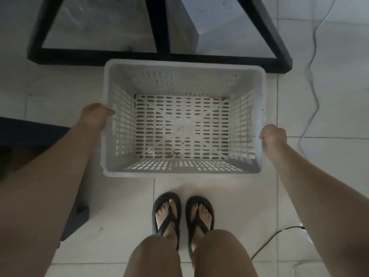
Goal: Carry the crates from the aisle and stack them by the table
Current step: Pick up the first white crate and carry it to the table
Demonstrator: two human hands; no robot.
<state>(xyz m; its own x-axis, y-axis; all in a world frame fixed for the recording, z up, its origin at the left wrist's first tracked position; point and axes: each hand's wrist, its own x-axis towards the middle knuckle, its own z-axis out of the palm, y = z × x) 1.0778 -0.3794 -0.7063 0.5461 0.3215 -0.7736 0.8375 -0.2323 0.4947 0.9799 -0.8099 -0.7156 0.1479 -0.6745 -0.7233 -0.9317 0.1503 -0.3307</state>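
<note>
The left hand (pixel 95 114) grips the left rim of the white slotted crate (pixel 182 80), and the right hand (pixel 273 137) is closed on the right rim. The crate is upright and empty, its far edge just beside the black table frame (pixel 159 55). Sandalled feet (pixel 182 214) stand near its front edge, bare floor tiles (pixel 311 108) open rightward, crossed by a cable (pixel 312 80).

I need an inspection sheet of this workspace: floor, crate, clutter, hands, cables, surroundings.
Surface: pale tiled floor, small specks.
Job's things: one white slotted crate, empty, upright, before the black table frame.
Clutter: nothing seen.
Hands: left hand and right hand each grip a short side of the crate.
Cables: thin white cable right of the frame; black cable at lower right.
Surroundings: dark furniture at left; feet in black sandals.
</note>
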